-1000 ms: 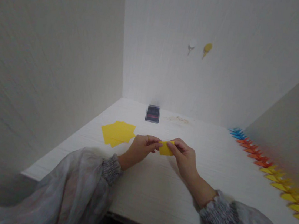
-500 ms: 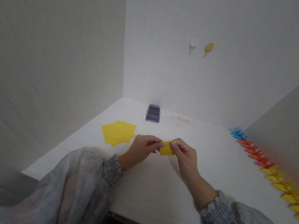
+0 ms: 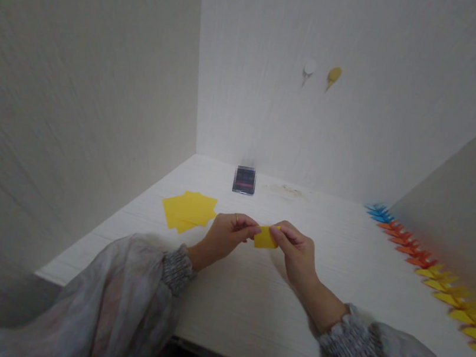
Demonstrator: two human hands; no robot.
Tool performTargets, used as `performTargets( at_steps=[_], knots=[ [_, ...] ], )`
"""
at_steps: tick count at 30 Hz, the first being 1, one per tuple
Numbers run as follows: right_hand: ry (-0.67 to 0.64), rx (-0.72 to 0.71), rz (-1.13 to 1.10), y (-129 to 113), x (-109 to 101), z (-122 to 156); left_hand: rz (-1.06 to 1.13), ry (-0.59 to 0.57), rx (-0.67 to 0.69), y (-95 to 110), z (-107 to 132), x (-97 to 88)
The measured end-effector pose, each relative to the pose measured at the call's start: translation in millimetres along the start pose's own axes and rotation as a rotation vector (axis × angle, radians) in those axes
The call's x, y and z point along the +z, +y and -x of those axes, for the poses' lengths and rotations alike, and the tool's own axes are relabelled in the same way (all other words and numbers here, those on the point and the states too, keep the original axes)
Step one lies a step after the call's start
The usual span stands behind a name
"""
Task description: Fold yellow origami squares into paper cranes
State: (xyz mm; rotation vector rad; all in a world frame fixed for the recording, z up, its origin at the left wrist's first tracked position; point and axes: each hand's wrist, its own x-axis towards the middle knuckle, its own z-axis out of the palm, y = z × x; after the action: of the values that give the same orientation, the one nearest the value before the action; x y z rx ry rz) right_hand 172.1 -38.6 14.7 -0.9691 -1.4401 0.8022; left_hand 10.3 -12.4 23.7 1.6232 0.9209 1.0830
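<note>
Left hand: just below the middle of the frame, reaching in from the lower left, back of the left hand turned up; thumb and fingers pinched closed on the paper's left edge.
Right hand: right of centre, the right hand angled up and inward from the lower right; thumb laid over the paper's upper right corner, fingers curled behind.
Small yellow paper: the small yellow paper is held between both hands, near the frame's centre.
Yellow sheets: the yellow sheets overlap left of centre, beside the left hand.
Folded papers: blue, orange and yellow folded papers line the right side.
</note>
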Motion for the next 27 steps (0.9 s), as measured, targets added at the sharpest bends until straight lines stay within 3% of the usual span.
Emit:
performTargets(
  at_steps=[9, 15, 22, 27],
  knots=[
    [0.036, -0.008, -0.101, -2.5, 4.6, 4.2, 0.195, -0.033, -0.079, -1.6, -0.7, -0.9],
    [-0.006, 0.093, -0.012, -3.6, 5.0, 4.3, 0.203, -0.016, -0.113, -0.3, -1.7, -1.4],
    [0.003, 0.112, 0.056, 1.3, 2.2, -0.5, 0.198, 0.085, -0.150, -2.8, -4.2, -3.1],
    [0.000, 0.146, 0.098, 4.4, 4.3, -0.1, 0.212, 0.084, -0.147, -3.2, -3.6, -1.5]
  ],
)
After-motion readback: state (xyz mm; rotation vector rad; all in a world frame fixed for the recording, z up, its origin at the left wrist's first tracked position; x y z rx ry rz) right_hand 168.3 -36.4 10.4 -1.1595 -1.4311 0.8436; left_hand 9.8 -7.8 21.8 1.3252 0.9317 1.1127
